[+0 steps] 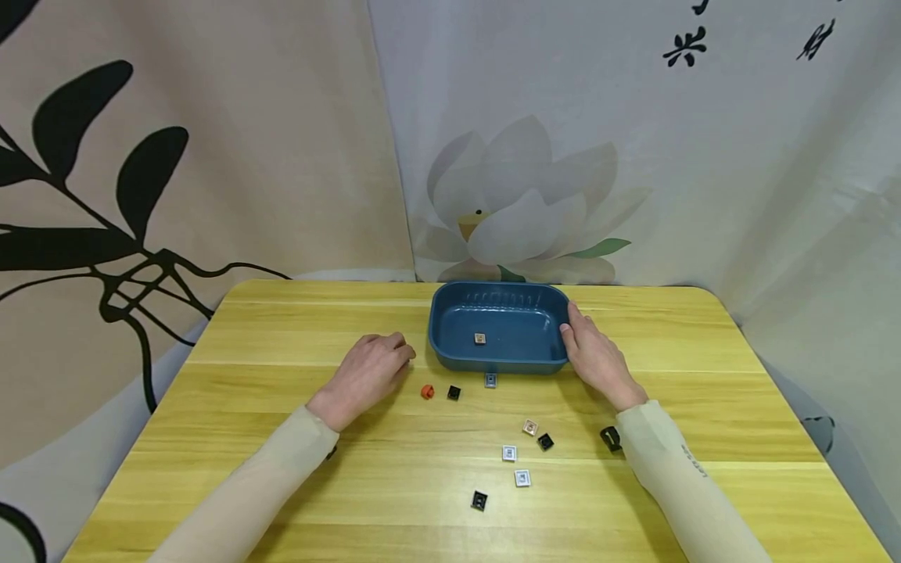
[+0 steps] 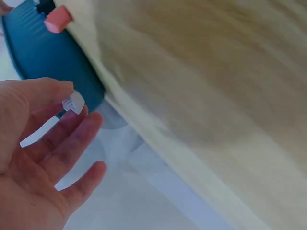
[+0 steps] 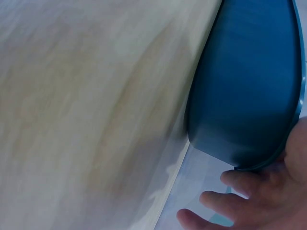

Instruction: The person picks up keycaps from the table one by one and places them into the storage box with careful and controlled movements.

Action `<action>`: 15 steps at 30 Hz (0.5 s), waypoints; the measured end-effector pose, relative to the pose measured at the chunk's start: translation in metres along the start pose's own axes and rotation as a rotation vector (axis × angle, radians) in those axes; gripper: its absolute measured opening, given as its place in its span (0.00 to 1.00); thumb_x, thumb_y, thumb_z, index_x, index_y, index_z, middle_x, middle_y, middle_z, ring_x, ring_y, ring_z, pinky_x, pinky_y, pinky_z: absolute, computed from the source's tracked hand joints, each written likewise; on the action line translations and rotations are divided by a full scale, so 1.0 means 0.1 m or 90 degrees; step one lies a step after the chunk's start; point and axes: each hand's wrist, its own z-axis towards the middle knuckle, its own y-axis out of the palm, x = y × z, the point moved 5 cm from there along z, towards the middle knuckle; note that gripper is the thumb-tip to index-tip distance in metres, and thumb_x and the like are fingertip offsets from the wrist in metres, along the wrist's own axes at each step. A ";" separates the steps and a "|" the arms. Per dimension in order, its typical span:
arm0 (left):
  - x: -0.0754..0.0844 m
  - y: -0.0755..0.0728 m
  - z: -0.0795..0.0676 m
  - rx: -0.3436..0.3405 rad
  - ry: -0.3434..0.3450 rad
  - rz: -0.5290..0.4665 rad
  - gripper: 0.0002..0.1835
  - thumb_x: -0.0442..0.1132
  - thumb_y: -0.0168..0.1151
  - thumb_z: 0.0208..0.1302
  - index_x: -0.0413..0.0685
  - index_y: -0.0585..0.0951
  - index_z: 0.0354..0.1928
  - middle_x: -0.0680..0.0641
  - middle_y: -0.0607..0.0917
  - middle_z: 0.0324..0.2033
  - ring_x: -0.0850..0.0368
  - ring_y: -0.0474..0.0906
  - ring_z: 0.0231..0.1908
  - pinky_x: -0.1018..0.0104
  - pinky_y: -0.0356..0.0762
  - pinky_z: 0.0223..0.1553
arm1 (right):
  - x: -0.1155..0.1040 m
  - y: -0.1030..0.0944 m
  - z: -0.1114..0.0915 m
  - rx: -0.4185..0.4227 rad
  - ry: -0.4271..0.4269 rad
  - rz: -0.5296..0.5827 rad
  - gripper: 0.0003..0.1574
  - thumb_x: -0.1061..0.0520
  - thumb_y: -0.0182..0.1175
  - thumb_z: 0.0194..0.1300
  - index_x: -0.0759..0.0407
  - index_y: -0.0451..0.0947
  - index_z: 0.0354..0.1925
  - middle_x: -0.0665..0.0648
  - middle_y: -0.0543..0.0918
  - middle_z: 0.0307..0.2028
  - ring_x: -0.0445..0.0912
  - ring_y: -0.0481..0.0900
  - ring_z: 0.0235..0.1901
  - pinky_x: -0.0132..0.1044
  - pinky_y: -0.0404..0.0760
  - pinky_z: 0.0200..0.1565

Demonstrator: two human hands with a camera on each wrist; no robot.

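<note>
My left hand (image 1: 371, 373), just left of the blue dish (image 1: 501, 366), pinches a small whitish keycap (image 2: 74, 102) between thumb and fingertip; the head view hides that keycap. My right hand (image 1: 601, 361) holds the dish's right end, thumb at the rim and fingers outside the wall. Inside the dish lies one beige keycap (image 1: 480, 338). In front of it on the table are an orange keycap (image 1: 427, 392), a black keycap (image 1: 454, 392) and a grey-blue keycap (image 1: 490, 381), the last close against the front wall.
Nearer the front of the wooden table (image 1: 394, 500) lie another beige keycap (image 1: 530, 428), two more black keycaps (image 1: 545, 442) and two white keycaps (image 1: 522, 478). A printed curtain (image 1: 317, 141) hangs behind the table's back edge. A black object (image 1: 611, 439) shows beside the right sleeve.
</note>
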 end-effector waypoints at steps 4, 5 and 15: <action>0.07 -0.09 0.04 0.020 0.008 -0.014 0.06 0.33 0.72 0.65 0.44 0.89 0.43 0.48 0.84 0.36 0.51 0.84 0.36 0.48 0.82 0.50 | 0.00 0.00 0.00 0.001 0.001 0.002 0.38 0.50 0.36 0.86 0.67 0.42 0.82 0.70 0.51 0.79 0.69 0.51 0.77 0.67 0.56 0.71; 0.09 -0.11 0.05 0.023 0.011 -0.018 0.06 0.32 0.72 0.65 0.43 0.89 0.43 0.48 0.84 0.36 0.51 0.84 0.35 0.49 0.83 0.49 | 0.00 0.00 0.00 0.001 0.001 0.003 0.38 0.50 0.36 0.86 0.67 0.42 0.82 0.70 0.51 0.79 0.69 0.51 0.77 0.67 0.56 0.71; 0.23 -0.22 0.11 0.041 0.015 -0.051 0.09 0.29 0.71 0.64 0.40 0.88 0.46 0.45 0.85 0.40 0.52 0.84 0.38 0.60 0.84 0.45 | 0.00 0.00 0.00 0.004 0.001 0.005 0.38 0.51 0.37 0.86 0.67 0.43 0.82 0.70 0.52 0.79 0.69 0.51 0.77 0.67 0.56 0.71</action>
